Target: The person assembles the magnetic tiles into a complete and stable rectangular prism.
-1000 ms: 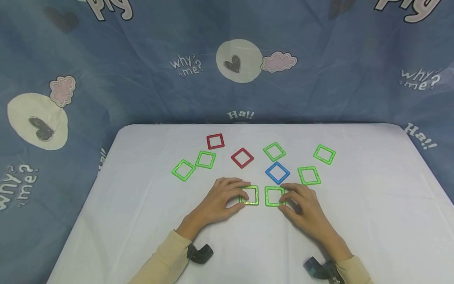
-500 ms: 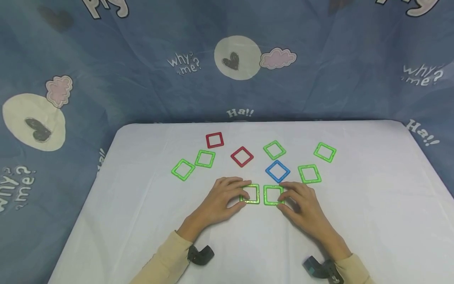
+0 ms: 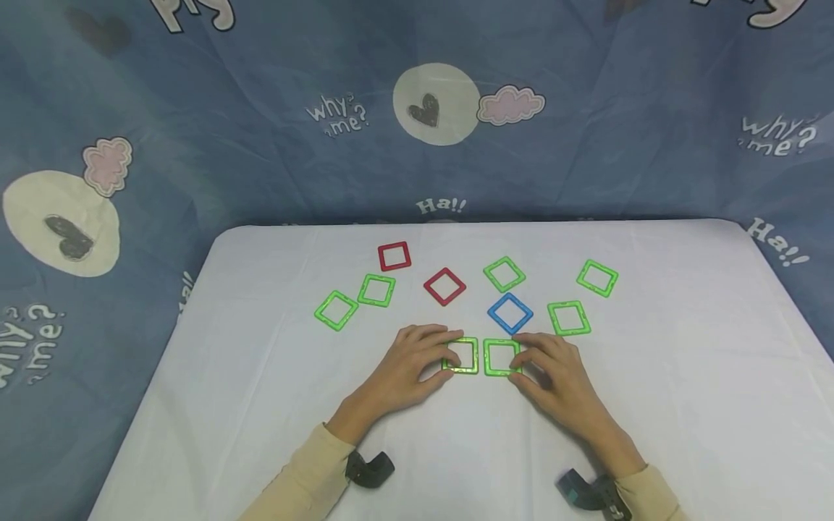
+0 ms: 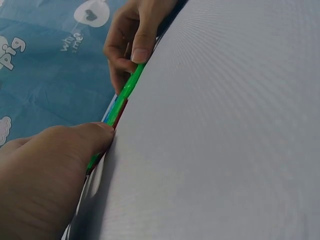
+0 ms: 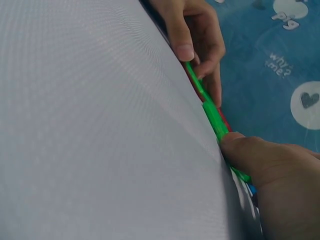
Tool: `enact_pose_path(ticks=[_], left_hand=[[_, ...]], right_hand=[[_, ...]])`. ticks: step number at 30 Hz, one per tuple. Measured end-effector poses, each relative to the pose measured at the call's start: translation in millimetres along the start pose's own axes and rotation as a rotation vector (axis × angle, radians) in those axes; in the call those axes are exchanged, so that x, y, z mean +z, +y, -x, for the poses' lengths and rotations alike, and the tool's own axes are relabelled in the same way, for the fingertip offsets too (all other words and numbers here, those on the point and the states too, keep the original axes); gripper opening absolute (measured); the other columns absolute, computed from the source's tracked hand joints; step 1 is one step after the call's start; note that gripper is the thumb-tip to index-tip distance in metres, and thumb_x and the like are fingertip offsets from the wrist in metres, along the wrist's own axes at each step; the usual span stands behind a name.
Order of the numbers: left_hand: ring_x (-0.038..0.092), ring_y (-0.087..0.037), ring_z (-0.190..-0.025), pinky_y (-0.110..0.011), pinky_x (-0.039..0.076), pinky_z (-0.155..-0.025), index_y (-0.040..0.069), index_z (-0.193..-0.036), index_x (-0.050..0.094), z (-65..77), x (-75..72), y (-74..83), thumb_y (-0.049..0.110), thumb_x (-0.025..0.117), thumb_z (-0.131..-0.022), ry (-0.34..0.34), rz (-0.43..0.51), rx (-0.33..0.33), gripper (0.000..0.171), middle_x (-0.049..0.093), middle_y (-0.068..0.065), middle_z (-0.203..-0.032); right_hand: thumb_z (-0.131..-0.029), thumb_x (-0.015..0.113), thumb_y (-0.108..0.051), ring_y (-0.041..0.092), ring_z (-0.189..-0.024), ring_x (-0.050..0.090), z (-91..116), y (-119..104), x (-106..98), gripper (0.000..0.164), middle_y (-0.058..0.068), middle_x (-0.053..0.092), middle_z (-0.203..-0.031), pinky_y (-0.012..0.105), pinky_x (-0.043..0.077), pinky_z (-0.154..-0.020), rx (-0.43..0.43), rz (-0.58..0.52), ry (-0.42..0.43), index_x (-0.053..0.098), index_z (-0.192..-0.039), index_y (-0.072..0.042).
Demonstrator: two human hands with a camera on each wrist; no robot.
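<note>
Two green frames (image 3: pixel 476 355) lie btwn L hand (image 3: pixel 405 365) & R hand (image 3: pixel 565 376), each pinching 1

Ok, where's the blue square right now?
In the head view, the blue square lies right of centre on the white table, just beyond the green square that the right hand grips.

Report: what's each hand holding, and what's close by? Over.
Left hand: gripping green frame. Right hand: gripping another green frame. Side by side, narrow gap. Blue frame just beyond right one.
</note>
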State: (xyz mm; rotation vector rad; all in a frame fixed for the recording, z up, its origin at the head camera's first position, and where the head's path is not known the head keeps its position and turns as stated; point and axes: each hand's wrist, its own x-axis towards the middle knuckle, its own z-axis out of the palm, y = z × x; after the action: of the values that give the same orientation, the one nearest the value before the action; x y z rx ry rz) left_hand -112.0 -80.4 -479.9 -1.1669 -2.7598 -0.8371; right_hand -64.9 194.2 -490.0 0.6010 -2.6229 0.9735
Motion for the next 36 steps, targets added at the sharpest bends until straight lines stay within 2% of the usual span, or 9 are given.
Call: enact_pose_path(ticks=[15,24,36], left_hand=[[0.038,-0.013,-0.134,-0.041,0.028,-0.109,0.03,-0.101,0.066,2.3,2.1,4.3,0.026,0.065,-0.089,-0.024,0.017,-0.029,0.013,0.049,0.01,-0.141],[0.04,-0.017,-0.133,-0.042,0.03,-0.108,0.03,-0.104,0.066,1.6,2.4,4.9,0.025,0.065,-0.088,-0.007,0.005,0.011,0.016,0.051,0.007,-0.14],[0.039,-0.016,-0.133,-0.044,0.03,-0.108,0.029,-0.104,0.066,0.7,3.1,4.8,0.027,0.066,-0.088,0.0,0.013,0.016,0.016,0.05,0.008,-0.14]], right_hand=[[-0.075,0.078,-0.022,0.022,-0.118,0.047,1.8,-1.9,0.3,0.018,0.003,0.059,-0.124,0.042,0.031,-0.096,0.008,-0.001,-0.016,0.066,-0.088,-0.025],[-0.075,0.078,-0.023,0.022,-0.119,0.047,1.0,-0.8,1.9,0.019,0.002,0.059,-0.125,0.043,0.03,-0.097,0.003,-0.007,-0.018,0.066,-0.089,-0.026],[-0.076,0.078,-0.023,0.022,-0.12,0.046,1.0,0.2,1.5,0.02,0.002,0.059,-0.125,0.043,0.03,-0.097,-0.004,0.003,-0.014,0.066,-0.091,-0.026]])
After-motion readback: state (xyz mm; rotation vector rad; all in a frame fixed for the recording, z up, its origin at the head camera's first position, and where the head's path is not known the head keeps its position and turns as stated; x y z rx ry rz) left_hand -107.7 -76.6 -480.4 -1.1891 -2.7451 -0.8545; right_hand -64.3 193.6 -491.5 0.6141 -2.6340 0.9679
